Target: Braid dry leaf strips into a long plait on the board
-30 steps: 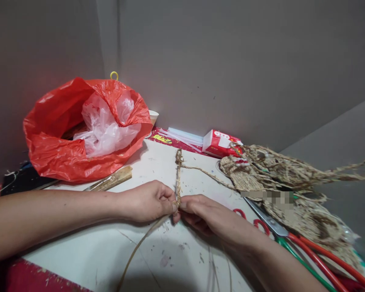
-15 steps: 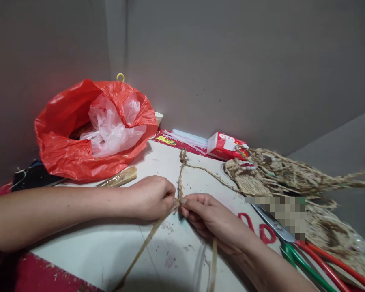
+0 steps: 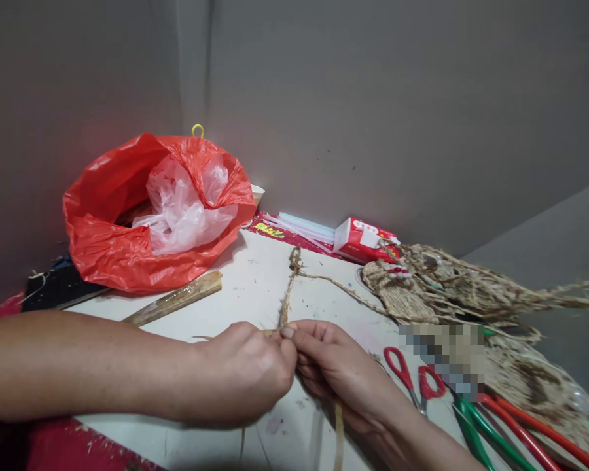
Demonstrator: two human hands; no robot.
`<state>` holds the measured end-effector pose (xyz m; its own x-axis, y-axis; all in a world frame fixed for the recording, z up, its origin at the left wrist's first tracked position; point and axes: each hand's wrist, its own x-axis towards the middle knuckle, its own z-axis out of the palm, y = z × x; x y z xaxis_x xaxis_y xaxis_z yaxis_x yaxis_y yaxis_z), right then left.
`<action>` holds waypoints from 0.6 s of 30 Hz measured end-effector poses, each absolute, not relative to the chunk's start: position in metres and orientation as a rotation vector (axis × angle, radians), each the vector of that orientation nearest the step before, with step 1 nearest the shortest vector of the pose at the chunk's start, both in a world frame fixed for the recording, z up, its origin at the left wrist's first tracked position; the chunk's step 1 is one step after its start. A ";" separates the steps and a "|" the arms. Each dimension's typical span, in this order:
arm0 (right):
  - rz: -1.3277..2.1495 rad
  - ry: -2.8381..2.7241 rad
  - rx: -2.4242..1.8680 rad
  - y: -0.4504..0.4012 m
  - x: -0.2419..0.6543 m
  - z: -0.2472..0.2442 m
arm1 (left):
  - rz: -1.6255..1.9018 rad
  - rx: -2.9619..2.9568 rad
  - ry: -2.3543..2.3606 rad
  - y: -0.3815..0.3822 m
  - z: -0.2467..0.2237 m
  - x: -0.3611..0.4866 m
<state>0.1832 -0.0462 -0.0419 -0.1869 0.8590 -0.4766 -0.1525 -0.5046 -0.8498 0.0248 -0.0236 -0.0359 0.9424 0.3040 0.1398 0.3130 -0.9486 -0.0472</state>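
A thin braided cord of tan plant fibre runs down the white board from a knotted loop. My left hand is closed at the cord's lower end, its fingers curled under and partly hidden. Beside it, touching, my right hand pinches the same end between thumb and forefinger. A flat fibre strip hangs below my right hand toward the near edge. From the knot, a thinner cord trails right to a heap of woven fibre pieces.
An open red plastic bag with clear film inside stands at the back left, a dried stalk before it. Red-handled scissors and larger green- and red-handled tools lie right. A red tissue pack sits by the wall.
My left hand has rolled over and come nearer, against my right hand. The strip that slanted toward the lower left has swung away, mostly behind my left hand. The right hand keeps its pinch.
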 end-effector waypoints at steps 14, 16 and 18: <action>1.610 -0.888 -1.343 -0.033 0.201 -0.033 | -1.432 -3.470 -1.443 0.015 -0.010 0.036; 1.620 -0.943 -1.341 -0.034 0.198 -0.033 | -1.153 -3.854 -1.812 0.020 -0.024 0.041; 1.619 -0.987 -1.356 -0.035 0.196 -0.035 | -0.972 -3.994 -2.150 0.019 -0.035 0.044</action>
